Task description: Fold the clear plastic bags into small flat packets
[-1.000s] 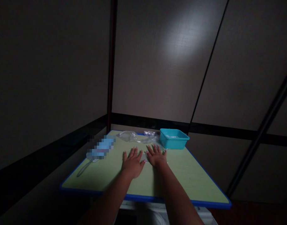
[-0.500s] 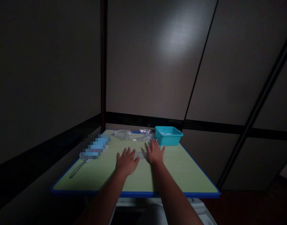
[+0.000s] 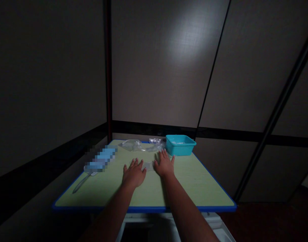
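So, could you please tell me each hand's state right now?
Left hand: open, palm down at the clear plastic.
Right hand: open, palm down at its right side.

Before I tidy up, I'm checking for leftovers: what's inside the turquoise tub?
Something pale shows inside the tub, too small to identify. Its near wall hides the nearer part of the bottom.

I see a pale green rectangular table (image 3: 194, 190) with blue edging. Along its far side lie crumpled clear plastic (image 3: 130, 145) and a turquoise rectangular plastic basket (image 3: 181, 150); at left, a blurred light-blue object (image 3: 100, 159). Flat clear plastic film (image 3: 149, 166) shows between two spread hands.
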`<move>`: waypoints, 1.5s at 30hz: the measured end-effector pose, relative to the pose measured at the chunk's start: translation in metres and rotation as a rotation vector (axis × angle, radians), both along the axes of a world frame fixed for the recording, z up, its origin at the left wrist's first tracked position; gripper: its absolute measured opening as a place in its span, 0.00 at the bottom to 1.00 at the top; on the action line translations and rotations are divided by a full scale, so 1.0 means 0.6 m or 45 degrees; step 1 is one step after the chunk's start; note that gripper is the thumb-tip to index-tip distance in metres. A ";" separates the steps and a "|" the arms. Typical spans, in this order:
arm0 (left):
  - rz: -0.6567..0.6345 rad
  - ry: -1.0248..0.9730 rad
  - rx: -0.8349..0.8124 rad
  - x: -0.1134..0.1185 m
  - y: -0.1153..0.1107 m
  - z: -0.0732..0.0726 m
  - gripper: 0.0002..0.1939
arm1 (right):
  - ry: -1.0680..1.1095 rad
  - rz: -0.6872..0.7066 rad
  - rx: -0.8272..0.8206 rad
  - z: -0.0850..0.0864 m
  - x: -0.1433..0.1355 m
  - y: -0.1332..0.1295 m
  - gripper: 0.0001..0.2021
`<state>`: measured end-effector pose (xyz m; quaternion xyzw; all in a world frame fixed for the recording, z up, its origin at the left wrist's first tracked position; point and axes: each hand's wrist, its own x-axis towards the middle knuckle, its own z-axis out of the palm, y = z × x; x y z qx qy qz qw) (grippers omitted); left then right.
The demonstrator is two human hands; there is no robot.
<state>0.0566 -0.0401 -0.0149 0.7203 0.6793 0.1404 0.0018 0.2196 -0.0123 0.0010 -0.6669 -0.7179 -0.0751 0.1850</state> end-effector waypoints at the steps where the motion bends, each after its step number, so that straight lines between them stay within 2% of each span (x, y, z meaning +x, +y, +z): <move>1: -0.001 0.001 0.004 0.000 0.001 -0.001 0.28 | -0.006 0.019 0.018 0.001 -0.001 -0.001 0.27; 6: 0.013 0.010 0.037 0.001 0.005 -0.004 0.27 | 0.010 0.041 0.067 0.008 -0.022 -0.010 0.22; 10: 0.024 0.004 0.012 0.001 0.008 -0.004 0.26 | -0.046 0.426 -0.095 0.008 -0.046 -0.017 0.23; 12: 0.028 0.003 0.014 0.001 0.009 -0.005 0.26 | -0.068 0.517 -0.212 0.006 -0.052 -0.018 0.24; 18: 0.038 0.029 0.019 -0.001 0.010 -0.008 0.26 | -0.057 0.303 -0.437 0.003 -0.041 -0.012 0.28; 26: 0.034 0.035 0.021 -0.001 0.008 -0.008 0.26 | -0.025 0.115 -0.517 0.001 0.010 0.001 0.27; 33: 0.037 0.020 0.004 0.001 0.004 -0.003 0.26 | -0.038 0.096 -0.499 -0.006 0.015 0.006 0.27; 37: 0.054 0.005 0.018 0.002 0.005 -0.005 0.28 | -0.035 0.097 -0.533 -0.001 0.014 0.007 0.27; 45: 0.050 0.097 0.180 0.005 -0.009 -0.005 0.28 | -0.047 0.107 -0.620 0.014 0.012 0.002 0.28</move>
